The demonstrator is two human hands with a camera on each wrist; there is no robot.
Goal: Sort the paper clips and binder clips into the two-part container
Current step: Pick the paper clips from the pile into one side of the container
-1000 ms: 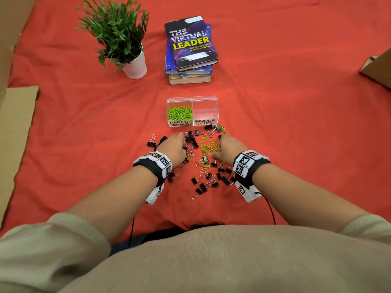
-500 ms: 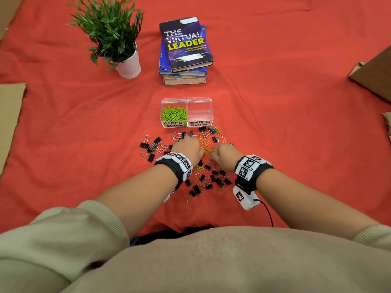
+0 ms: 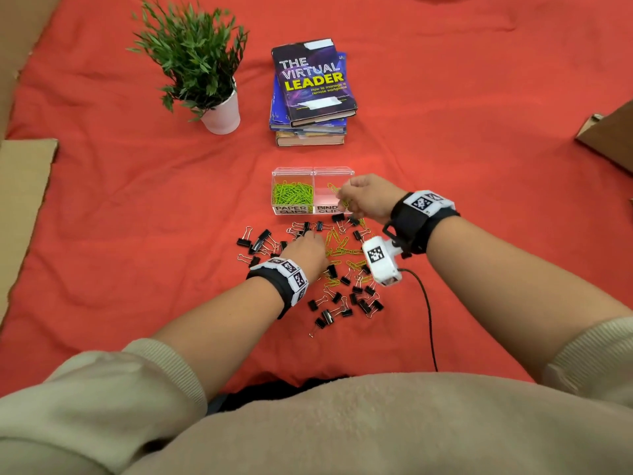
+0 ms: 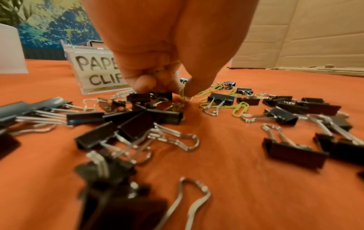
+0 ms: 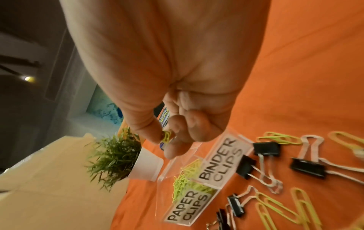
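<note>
A clear two-part container (image 3: 334,171) stands on the red cloth; its left half, labelled PAPER CLIPS, holds green paper clips (image 3: 293,193), and the right half is labelled BINDER CLIPS (image 5: 220,161). My right hand (image 3: 366,200) hovers over the right half and pinches green paper clips (image 5: 166,136) between thumb and fingers. My left hand (image 3: 306,248) is down in the scattered pile, fingertips pinching a green paper clip (image 4: 184,95) on the cloth. Black binder clips (image 3: 346,303) and loose green paper clips (image 3: 342,246) lie mixed in front of the container.
A stack of books (image 3: 311,94) and a potted plant (image 3: 205,73) stand behind the container. Cardboard (image 3: 24,186) lies at the left edge, and a cardboard box corner (image 3: 609,138) at the right. A cable (image 3: 428,320) trails from my right wrist.
My right hand rose from the pile with green paper clips and moved forward over the container. My left hand stayed low in the pile, shifting slightly right.
</note>
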